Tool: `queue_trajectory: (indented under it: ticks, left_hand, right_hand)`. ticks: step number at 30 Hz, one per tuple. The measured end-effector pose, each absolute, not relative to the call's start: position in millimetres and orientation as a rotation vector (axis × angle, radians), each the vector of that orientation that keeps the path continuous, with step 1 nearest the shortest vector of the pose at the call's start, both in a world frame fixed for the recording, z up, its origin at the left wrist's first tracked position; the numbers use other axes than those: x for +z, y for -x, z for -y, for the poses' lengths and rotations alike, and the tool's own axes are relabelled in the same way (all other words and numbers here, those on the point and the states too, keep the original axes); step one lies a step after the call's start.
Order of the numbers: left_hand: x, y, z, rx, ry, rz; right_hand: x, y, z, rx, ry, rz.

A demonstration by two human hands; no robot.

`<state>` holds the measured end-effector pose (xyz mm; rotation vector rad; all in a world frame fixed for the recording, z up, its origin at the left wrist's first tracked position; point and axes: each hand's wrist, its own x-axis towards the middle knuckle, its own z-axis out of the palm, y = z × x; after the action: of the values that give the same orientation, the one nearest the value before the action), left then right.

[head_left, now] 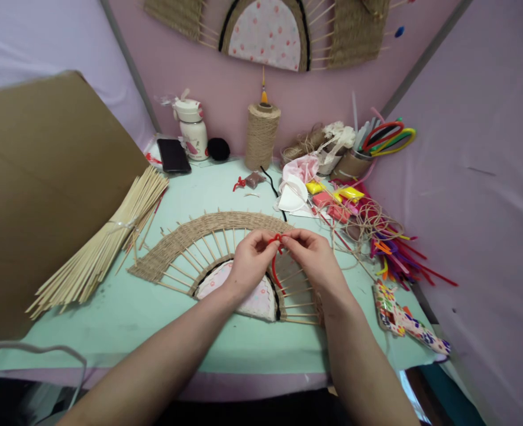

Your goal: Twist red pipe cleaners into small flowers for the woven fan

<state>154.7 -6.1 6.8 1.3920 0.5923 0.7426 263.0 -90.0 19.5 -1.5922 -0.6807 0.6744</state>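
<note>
Between the fingertips of both hands is a red pipe cleaner (pixel 275 272), its top twisted into a small bend and its tail hanging down in a curve. My left hand (pixel 251 260) pinches it from the left. From the other side my right hand (pixel 312 257) grips it too, thumb and forefinger closed. Beneath the hands lies a fan-shaped weaving (pixel 173 248) of twine on thin sticks. At its base sits a half-round panel (pixel 215 283) of white fabric with pink spots, edged in black. My hands and forearms hide part of the weaving's right side.
Left, a tied bundle of thin sticks (pixel 102 236) leans near a cardboard sheet (pixel 44 177). Behind stand a phone (pixel 174 155), a bottle (pixel 193 133) and a twine spool (pixel 261 139). At right are pipe cleaners (pixel 403 260), scissors (pixel 381 136) and a floral-patterned glue gun (pixel 390 310).
</note>
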Motion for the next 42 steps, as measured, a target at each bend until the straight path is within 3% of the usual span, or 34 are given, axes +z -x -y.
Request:
queue_trajectory:
  ticks: [8, 14, 24, 42]
  left_hand:
    - [8, -156, 6, 0.593, -1.073, -0.624]
    - [13, -156, 6, 0.501, -0.828, -0.600]
    - [3, -155, 4, 0.646, -1.129, -0.606]
    - [15, -152, 3, 0.678, -1.353, -0.572]
  right_hand:
    - [11, -259, 86, 0.676, 1.496, 0.619]
    - [7, -259, 84, 0.885, 1.332, 0.487]
    - [24, -259, 88, 0.711, 1.537, 0.634]
    - [22, -264, 92, 0.761, 1.516, 0.622]
